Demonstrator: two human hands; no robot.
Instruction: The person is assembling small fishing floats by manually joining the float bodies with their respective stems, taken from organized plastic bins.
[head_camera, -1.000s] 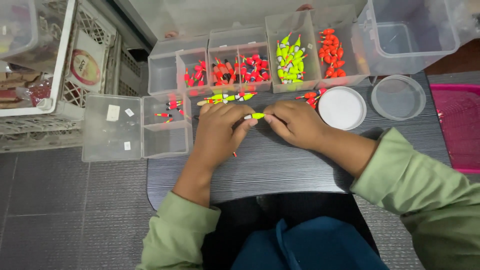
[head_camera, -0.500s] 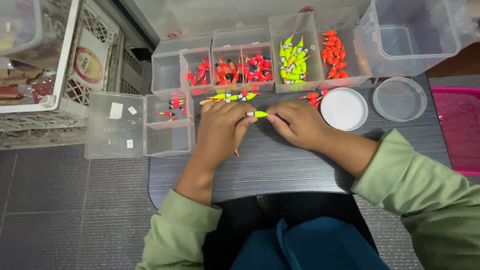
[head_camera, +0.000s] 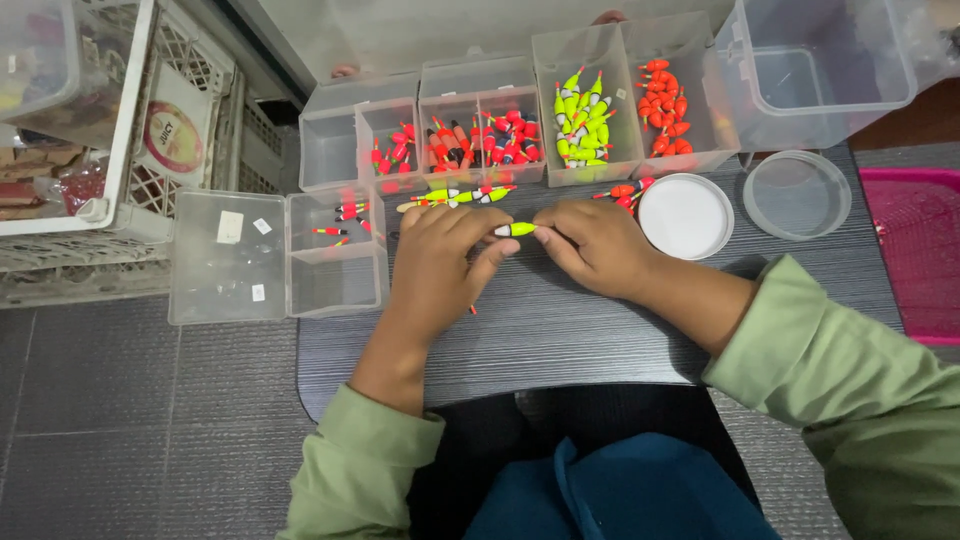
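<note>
Both hands meet near the far edge of the dark surface (head_camera: 560, 330). The left hand (head_camera: 440, 265) and the right hand (head_camera: 595, 245) hold one small yellow-green float (head_camera: 517, 230) between them, fingers pinched on its two ends. Along the far edge stand clear boxes: one with yellow-green floats (head_camera: 580, 120), one with orange floats (head_camera: 668, 105), one with mixed red floats (head_camera: 480, 140). A white round lid (head_camera: 685, 215) lies just beside the right hand.

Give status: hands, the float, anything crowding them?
Left hand and right hand pinch one yellow-green float between fingertips. Loose floats lie just beyond. White lid beside right hand.
</note>
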